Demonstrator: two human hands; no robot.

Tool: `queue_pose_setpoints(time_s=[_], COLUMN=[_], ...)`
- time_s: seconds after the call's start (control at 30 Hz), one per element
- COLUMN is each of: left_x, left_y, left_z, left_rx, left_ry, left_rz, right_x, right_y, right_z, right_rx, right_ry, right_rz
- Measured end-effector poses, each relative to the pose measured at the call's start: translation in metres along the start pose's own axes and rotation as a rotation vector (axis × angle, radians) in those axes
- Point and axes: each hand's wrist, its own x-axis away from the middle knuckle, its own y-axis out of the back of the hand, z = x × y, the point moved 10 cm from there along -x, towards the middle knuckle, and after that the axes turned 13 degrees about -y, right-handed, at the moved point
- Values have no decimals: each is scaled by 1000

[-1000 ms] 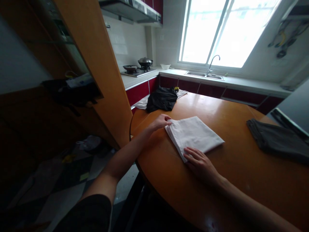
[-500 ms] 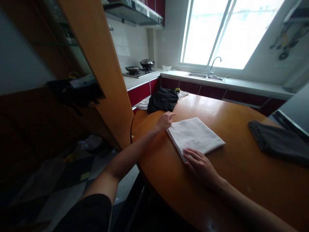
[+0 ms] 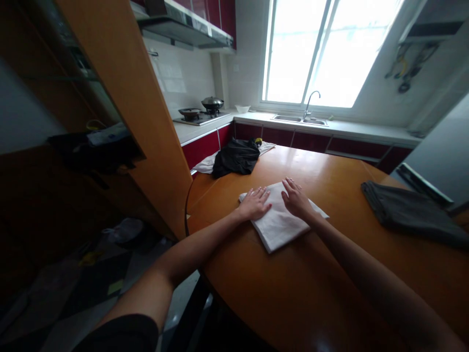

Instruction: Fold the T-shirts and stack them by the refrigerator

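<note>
A folded white cloth (image 3: pixel 280 227), perhaps a garment, lies on the round wooden table (image 3: pixel 293 293) in front of me. My left hand (image 3: pixel 255 203) rests flat on its left side, fingers stretched out. Over the far part of the cloth is my right hand (image 3: pixel 296 198), its fingers extended; whether it presses on the fabric or hovers just above, I cannot tell. Neither hand grips anything. A small flap of white fabric sticks out to the left of my left hand.
A dark grey folded garment (image 3: pixel 410 212) lies at the table's right. Black clothing (image 3: pixel 236 157) is heaped over white fabric at the far left edge. Beyond stand a counter with a sink (image 3: pixel 300 120) and a stove (image 3: pixel 201 117). A wooden cabinet panel (image 3: pixel 146 146) rises at left.
My right hand has moved from the cloth's near corner to its far part. My left hand has opened from a pinch at the left corner and now lies flat. The view has shifted slightly right.
</note>
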Motion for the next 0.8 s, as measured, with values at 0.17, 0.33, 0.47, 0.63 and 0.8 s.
queue_pose_setpoints(time_s=[0.17, 0.33, 0.47, 0.63, 0.8], left_x=[-2, 0, -11, -60, -84], left_y=[-2, -4, 0, 9, -15], left_z=[2, 5, 7, -18, -28], left_rx=[-25, -28, -8, -13, -1], left_ry=[12, 7, 13, -138, -221], left_rz=[14, 56, 118, 30, 42], right_x=[-41, -39, -42, -30, 16], right_y=[-57, -62, -34, -5, -17], right_z=[-24, -34, -38, -66, -97], right_rx=[156, 131, 88, 68, 150], right_ry=[-95, -170, -225, -313, -326], right_rz=[254, 279, 173, 102, 178])
